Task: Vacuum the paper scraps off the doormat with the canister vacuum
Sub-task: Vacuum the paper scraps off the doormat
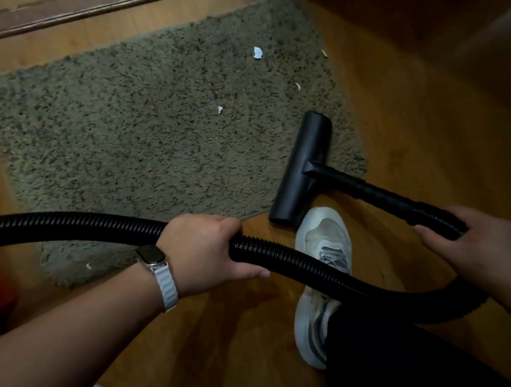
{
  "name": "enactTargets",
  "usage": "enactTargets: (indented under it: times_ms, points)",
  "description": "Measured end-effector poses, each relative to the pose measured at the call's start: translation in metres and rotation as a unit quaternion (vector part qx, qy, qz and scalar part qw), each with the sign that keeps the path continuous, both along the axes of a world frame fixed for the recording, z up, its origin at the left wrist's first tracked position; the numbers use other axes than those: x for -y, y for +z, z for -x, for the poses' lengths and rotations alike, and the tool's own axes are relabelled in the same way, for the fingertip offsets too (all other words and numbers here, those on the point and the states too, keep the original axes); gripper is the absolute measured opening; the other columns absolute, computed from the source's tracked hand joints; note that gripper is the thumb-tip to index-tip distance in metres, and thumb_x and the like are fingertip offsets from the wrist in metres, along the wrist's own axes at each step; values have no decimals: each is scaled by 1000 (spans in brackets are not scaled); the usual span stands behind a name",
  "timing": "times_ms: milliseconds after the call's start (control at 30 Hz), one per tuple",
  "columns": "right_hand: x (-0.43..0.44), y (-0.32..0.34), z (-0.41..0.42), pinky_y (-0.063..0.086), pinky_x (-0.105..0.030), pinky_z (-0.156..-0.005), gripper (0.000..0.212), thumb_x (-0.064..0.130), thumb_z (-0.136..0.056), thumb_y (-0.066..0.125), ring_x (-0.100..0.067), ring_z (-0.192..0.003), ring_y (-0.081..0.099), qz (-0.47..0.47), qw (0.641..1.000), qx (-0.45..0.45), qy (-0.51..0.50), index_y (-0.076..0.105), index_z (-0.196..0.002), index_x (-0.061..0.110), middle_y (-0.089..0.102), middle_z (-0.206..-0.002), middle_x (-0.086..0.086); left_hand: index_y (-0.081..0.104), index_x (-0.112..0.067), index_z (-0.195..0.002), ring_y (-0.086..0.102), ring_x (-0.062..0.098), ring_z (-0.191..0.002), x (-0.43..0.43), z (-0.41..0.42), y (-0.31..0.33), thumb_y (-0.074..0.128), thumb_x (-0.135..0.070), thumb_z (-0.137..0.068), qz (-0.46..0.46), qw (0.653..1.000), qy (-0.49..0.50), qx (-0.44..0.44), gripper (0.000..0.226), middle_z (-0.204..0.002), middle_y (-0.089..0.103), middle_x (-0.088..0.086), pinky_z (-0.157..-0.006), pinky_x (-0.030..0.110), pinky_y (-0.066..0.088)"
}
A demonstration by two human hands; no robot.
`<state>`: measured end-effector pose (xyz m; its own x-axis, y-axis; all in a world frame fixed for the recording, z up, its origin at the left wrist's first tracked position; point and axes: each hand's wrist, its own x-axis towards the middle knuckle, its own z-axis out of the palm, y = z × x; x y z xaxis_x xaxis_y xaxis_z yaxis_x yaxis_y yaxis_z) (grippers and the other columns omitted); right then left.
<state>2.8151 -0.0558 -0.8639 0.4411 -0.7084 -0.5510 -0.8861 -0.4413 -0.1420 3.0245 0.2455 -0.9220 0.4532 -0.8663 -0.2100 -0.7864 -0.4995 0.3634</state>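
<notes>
A home entryway: shaggy doormat [146, 136], wood floor [414, 132], door threshold [110, 1].

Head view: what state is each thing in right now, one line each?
Left hand: grips the hose mid-length.
Right hand: grips the hose's end by the wand.
Hose: loops between the hands.
Nozzle: at the doormat's right edge, on no scrap.
Doormat: flat on the wood floor.
Paper scraps: five lying on the doormat, not yet vacuumed.
</notes>
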Motion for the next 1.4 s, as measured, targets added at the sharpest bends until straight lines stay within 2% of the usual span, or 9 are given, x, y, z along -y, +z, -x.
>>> enactTargets:
  times_ms: [133, 267, 400, 467, 600, 867, 1033, 1233, 1400]
  points:
    - [-7, -2, 14, 52, -40, -56, 30, 47, -81, 71, -22, -61, 62, -23, 999, 3, -32, 64, -108, 33, 64, -72, -1, 59, -26, -67, 58, 13, -50, 3, 1, 0, 38, -96, -63, 15, 1000, -3, -4, 74, -58, 57, -11, -42, 22, 35]
    - [-10, -6, 9, 41, -30, -48, 27, 45, -83, 70, -22, -59, 60, -39, 998, 20, -38, 63, -107, 33, 63, -71, -3, 60, -26, -68, 58, 13, -49, 2, -1, 0, 39, -96, -63, 26, 1000, 2, -3, 74, -58, 56, -11, -41, 21, 33]
    - [-9, -8, -7, 41, -28, -53, 26, 40, -86, 71, -16, -68, 59, -58, 994, 73, -62, 65, -110, 31, 62, -81, 2, 61, -27, -69, 59, 13, -50, 1, -4, 0, 37, -97, -63, 25, 1000, 4, 1, 74, -59, 58, -12, -42, 21, 34]
    - [-7, -11, -18, 43, -28, -56, 24, 39, -87, 71, -17, -70, 59, -63, 991, 103, -59, 64, -108, 31, 62, -83, 2, 62, -27, -69, 59, 12, -50, 0, -6, 2, 37, -96, -63, 24, 1000, 2, 2, 74, -58, 58, -12, -42, 20, 30]
    - [3, -19, -44, 47, -33, -62, 27, 47, -86, 69, -17, -73, 59, -45, 992, 113, -29, 62, -110, 36, 61, -84, 3, 63, -26, -69, 56, 10, -49, -2, -9, 4, 35, -97, -63, 23, 1000, 6, -2, 76, -57, 56, -12, -41, 20, 31]
    - [6, -41, -88, 40, -29, -57, 30, 49, -86, 68, -12, -68, 53, -14, 994, 97, 45, 67, -106, 26, 60, -78, 3, 63, -26, -66, 57, 12, -47, -11, -21, 0, 34, -96, -64, 25, 999, 27, 21, 76, -55, 56, -12, -41, 21, 35]
    - [0, -50, -124, 37, -28, -55, 36, 52, -87, 65, -16, -70, 52, -11, 992, 98, 80, 65, -108, 23, 56, -78, 4, 64, -25, -73, 61, 16, -54, -25, -38, -3, 29, -96, -66, 18, 998, 49, 31, 79, -62, 60, -9, -44, 24, 38]
    - [-13, -50, -170, 45, -35, -60, 38, 56, -88, 62, -17, -69, 54, 0, 984, 104, 145, 64, -105, 22, 58, -79, 0, 62, -23, -72, 59, 15, -54, -33, -44, -3, 30, -95, -67, 14, 997, 60, 37, 79, -61, 58, -11, -44, 27, 45]
    - [-24, -46, -188, 38, -31, -54, 37, 55, -88, 61, -16, -66, 53, 7, 976, 106, 191, 66, -106, 23, 59, -78, 0, 62, -24, -71, 59, 15, -54, -40, -46, -5, 26, -96, -66, 10, 997, 68, 36, 81, -61, 58, -11, -44, 24, 39]
